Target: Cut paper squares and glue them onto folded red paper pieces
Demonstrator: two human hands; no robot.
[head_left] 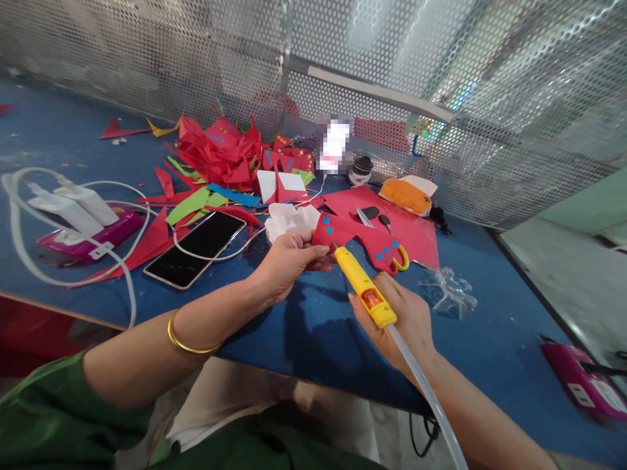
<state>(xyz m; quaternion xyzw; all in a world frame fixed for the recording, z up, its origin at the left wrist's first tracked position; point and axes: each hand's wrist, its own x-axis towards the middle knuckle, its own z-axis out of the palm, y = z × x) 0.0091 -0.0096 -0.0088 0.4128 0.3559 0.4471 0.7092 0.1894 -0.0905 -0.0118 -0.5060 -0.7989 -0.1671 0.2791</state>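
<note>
My left hand (298,261) pinches the left end of a red paper piece (337,226) dotted with small blue squares. In my right hand (401,313) is a yellow hot glue gun (360,281), with a clear glue stick (426,385) trailing out of its back end. The gun's nozzle points at the red paper beside my left fingertips; whether it touches cannot be made out. Just past the paper lie scissors, their yellow handle (401,259) partly hidden under it. A crumpled white paper (289,220) sits right behind my left hand.
A black-screened phone (196,251) and a white cable lie left, beside a purple power strip (117,235) with white chargers. Red paper scraps (220,153) are heaped at the back. A red sheet (421,238) and clear plastic (453,294) lie right. Metal mesh (196,78) closes the far side.
</note>
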